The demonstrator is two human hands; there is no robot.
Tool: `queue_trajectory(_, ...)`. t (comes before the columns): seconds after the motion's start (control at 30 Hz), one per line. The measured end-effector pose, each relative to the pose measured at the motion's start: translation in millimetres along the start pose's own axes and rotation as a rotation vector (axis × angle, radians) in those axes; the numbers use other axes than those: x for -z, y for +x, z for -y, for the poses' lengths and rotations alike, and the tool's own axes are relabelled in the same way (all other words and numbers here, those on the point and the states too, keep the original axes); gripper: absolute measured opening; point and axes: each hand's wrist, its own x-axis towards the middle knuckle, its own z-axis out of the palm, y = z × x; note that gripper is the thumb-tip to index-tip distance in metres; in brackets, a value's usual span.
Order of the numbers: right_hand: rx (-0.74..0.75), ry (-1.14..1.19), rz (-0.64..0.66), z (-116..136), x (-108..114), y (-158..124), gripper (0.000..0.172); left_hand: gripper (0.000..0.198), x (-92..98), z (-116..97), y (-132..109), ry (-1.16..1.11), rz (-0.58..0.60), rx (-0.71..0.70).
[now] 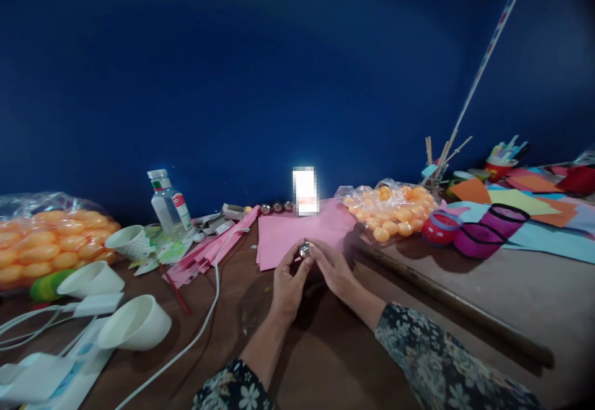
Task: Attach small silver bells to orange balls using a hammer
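Note:
My left hand [288, 280] and my right hand [335, 269] meet over the brown table, fingertips pinched together on a small shiny silver ball [305, 249]. Both hands hover at the near edge of a pink paper sheet [297, 230]. Three more small silver balls [277, 207] lie in a row beyond the pink sheet, near the blue wall. Floral sleeves cover both forearms.
Bags of orange balls lie at the left [46, 243] and right [390, 209]. White paper cups [134, 323], a clear bottle [165, 202], a white cable [204, 323], pink paper strips [209, 252], a long dark rod [455, 308], magenta cups [488, 227] and coloured paper [525, 202] surround the hands.

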Motion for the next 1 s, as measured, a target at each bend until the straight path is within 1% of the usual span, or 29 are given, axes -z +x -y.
queue_trajectory(0.13,0.012,-0.062,-0.008,-0.4,-0.1,-1.5,0.034,0.043,0.4,0.4,0.2,-0.047,-0.032,0.008)
queue_trajectory(0.33,0.011,-0.141,-0.031,-3.8,1.2,-4.0,0.036,0.048,1.1,-0.9,-0.6,-0.077,-0.043,0.042)
queue_trajectory(0.47,0.014,-0.148,-0.034,-6.0,0.8,-3.8,0.033,0.048,1.3,-1.0,-1.3,-0.169,-0.039,0.082)
queue_trajectory(0.7,0.045,-0.175,-0.028,-4.9,0.3,-4.5,0.033,0.047,1.8,-0.1,-1.1,-0.394,-0.028,0.164)
queue_trajectory(0.83,0.047,-0.201,-0.018,-6.1,0.8,-4.8,0.036,0.048,1.7,-0.4,-0.5,-0.41,-0.041,0.183)
queue_trajectory(1.0,0.069,-0.2,-0.002,-3.6,0.5,-5.7,0.036,0.047,1.1,-1.4,-0.2,-0.382,-0.055,0.162)
